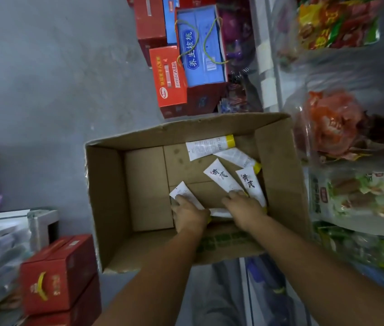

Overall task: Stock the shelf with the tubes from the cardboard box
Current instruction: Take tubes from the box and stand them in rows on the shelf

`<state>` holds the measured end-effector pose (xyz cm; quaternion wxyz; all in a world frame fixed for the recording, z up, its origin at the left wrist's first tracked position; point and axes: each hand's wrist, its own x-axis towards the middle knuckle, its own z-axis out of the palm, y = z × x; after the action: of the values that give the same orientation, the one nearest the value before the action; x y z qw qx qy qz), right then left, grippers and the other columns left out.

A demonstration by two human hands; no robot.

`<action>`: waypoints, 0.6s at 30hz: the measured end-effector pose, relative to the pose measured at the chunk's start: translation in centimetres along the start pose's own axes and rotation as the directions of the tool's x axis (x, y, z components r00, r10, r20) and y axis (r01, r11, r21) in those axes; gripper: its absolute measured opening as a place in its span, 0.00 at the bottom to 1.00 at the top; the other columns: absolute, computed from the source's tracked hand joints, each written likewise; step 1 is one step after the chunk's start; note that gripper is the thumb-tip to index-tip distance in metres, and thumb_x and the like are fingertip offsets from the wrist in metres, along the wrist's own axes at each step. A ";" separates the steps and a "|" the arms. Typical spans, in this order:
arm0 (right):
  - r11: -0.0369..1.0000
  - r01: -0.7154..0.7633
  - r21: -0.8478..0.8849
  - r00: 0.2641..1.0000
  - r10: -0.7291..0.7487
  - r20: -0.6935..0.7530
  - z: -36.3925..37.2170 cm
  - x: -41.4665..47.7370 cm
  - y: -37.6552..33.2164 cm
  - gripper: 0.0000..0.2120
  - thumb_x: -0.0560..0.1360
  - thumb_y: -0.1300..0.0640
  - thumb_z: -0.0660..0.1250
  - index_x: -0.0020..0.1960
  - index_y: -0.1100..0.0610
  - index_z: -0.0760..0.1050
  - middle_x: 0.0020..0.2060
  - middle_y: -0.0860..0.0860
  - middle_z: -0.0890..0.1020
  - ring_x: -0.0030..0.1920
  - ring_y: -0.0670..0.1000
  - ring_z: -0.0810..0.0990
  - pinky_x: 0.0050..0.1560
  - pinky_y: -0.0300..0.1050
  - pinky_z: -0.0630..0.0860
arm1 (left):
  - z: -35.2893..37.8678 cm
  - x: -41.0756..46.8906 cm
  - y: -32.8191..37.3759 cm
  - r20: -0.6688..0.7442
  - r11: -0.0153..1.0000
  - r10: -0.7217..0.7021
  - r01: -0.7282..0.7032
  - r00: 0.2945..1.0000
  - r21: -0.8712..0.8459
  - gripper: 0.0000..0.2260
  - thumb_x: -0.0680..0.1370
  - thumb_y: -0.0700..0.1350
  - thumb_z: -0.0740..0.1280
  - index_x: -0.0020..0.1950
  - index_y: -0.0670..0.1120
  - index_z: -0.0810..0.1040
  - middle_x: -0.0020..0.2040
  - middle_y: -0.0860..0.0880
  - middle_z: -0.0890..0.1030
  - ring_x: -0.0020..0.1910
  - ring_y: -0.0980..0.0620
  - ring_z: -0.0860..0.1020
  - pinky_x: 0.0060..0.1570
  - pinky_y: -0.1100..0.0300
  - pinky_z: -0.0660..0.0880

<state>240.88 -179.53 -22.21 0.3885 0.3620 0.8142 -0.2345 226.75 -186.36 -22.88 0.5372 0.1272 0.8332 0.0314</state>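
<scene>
- Reaching into the open brown cardboard box [106,196], centre frame: at least five white plastic tubes with yellow caps [210,147] left inside.
- Metal shelf [268,67], right edge: only snack bags visible.
- My left hand [189,214]: fingers curled over the lower-left tube [179,192].
- My right hand [242,209]: fingers on two tube ends, grip unclear.

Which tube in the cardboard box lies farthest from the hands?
The tube lying along the far wall of the cardboard box, small print up, yellow cap; the others lie closer.
</scene>
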 end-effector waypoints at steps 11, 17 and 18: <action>0.988 0.075 -0.135 0.993 -0.086 -0.077 3.3 2.6 -0.9 0.17 0.53 0.60 0.82 0.40 0.59 0.80 0.38 0.57 0.81 0.40 0.62 0.81 0.22 0.54 0.75 | 3.2 2.2 0.7 -0.106 0.911 -0.265 0.213 0.958 -0.354 0.36 0.68 0.51 0.78 0.65 0.49 0.56 0.63 0.39 0.73 0.56 0.38 0.77 0.51 0.45 0.79; 0.988 0.075 -0.136 0.980 -0.098 -0.172 3.4 2.5 -0.7 0.16 0.56 0.55 0.82 0.41 0.56 0.81 0.39 0.56 0.81 0.43 0.60 0.82 0.25 0.49 0.76 | 2.5 2.1 0.7 -0.096 0.885 -0.288 0.227 0.953 -0.406 0.36 0.68 0.43 0.79 0.68 0.45 0.60 0.65 0.40 0.71 0.61 0.38 0.75 0.51 0.47 0.76; 0.991 0.087 -0.104 0.987 -0.100 -0.127 2.9 2.3 -0.6 0.15 0.65 0.53 0.79 0.48 0.56 0.82 0.47 0.58 0.81 0.51 0.62 0.80 0.33 0.51 0.79 | 2.2 2.0 0.6 -0.076 0.874 -0.290 0.232 0.954 -0.428 0.36 0.67 0.43 0.80 0.67 0.45 0.62 0.64 0.40 0.72 0.61 0.38 0.75 0.51 0.47 0.76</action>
<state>240.80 -180.90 -25.67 0.3395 0.3187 0.8648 -0.1879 228.08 -185.45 -25.50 0.4923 -0.1058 0.8520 0.1431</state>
